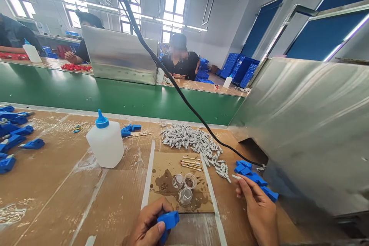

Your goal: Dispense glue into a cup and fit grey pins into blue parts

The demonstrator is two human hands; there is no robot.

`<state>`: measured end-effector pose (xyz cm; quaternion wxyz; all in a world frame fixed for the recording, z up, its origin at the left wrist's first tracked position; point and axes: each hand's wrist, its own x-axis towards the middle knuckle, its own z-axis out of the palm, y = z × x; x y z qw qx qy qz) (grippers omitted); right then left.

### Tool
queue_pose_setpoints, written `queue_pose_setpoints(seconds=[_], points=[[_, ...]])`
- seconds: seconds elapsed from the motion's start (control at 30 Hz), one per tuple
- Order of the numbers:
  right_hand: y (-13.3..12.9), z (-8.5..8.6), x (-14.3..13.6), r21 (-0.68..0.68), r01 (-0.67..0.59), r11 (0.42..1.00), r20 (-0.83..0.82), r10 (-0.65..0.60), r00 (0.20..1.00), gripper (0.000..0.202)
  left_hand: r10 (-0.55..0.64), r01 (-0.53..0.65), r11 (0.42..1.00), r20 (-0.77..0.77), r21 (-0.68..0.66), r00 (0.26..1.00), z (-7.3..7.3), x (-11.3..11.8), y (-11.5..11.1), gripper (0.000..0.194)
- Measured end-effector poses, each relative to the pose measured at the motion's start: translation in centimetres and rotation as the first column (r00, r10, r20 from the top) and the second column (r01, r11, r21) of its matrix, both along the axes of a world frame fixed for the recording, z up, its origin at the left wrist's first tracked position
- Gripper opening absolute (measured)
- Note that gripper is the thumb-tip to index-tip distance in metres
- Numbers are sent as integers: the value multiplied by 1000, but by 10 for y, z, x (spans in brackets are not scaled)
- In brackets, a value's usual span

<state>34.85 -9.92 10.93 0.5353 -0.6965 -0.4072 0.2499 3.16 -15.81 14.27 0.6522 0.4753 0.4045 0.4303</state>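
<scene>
My left hand [151, 223] is closed around a blue plastic part [169, 221] at the front of the table. Between thumb and fingertips, my right hand [258, 209] pinches a small pale grey-white piece [236, 177]. It looks like those in the heap of small grey pieces [190, 140] just beyond. Between my hands lies a stained cardboard sheet [158, 161] with small clear plastic cups [185, 196] and several cotton swabs [190, 164] on it. More blue parts [255, 178] sit by my right hand.
A white squeeze bottle [106, 144] with a blue cap stands left of the cardboard. Blue parts [33, 144] lie at far left. A black cable [184, 100] hangs across the view. A metal panel [311, 134] bounds the right side. Across the green conveyor belt [123, 98] sit co-workers [181, 59].
</scene>
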Motion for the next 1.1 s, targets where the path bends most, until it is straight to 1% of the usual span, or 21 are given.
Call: queue_pose_setpoints(seconds=[0.13, 0.23, 0.3, 0.37, 0.47, 0.57, 0.63, 0.7, 0.8, 0.9, 1.0, 1.1], points=[[-1, 0, 0, 42, 2, 999, -54, 0, 999, 66, 11, -11, 1000, -9, 4, 1000, 2, 1, 0, 63], [-3, 1, -1, 56, 22, 998, -66, -18, 998, 60, 13, -13, 1000, -3, 14, 1000, -2, 1, 0, 63], [-6, 5, -2, 78, 35, 996, -85, -28, 996, 56, 18, -19, 999, 4, 35, 1000, -5, 0, -1, 62], [-8, 13, -6, 99, 22, 995, -94, -13, 995, 53, 23, -23, 999, 2, 43, 1000, -7, 0, -1, 60], [-14, 30, -19, 117, -80, 990, -82, 90, 993, 45, 32, -32, 999, -14, 23, 999, -7, 0, -2, 62], [-20, 48, -41, 167, -235, 957, -35, 244, 969, 34, -9, 8, 1000, 33, 24, 999, -7, 2, -1, 60], [-24, 56, -57, 211, -341, 916, 57, 336, 940, 24, -41, 39, 999, 85, 32, 996, -9, 5, 0, 57], [-26, 61, -72, 244, -417, 876, 193, 377, 906, 18, -28, 24, 999, 108, 46, 994, -11, 7, 0, 51], [-27, 62, -89, 291, -450, 844, 369, 335, 867, 14, 5, -11, 998, 112, 55, 994, -13, 10, -1, 43], [-25, 60, -99, 296, -485, 823, 429, 340, 837, 11, 10, -15, 998, 98, 54, 995, -11, 12, -3, 39], [-24, 57, -102, 260, -501, 825, 413, 374, 830, 11, 18, -24, 998, 94, 63, 995, -7, 12, -3, 40], [-24, 55, -99, 219, -477, 851, 285, 412, 866, 12, 18, -25, 998, 117, 60, 993, -4, 13, -3, 40]])
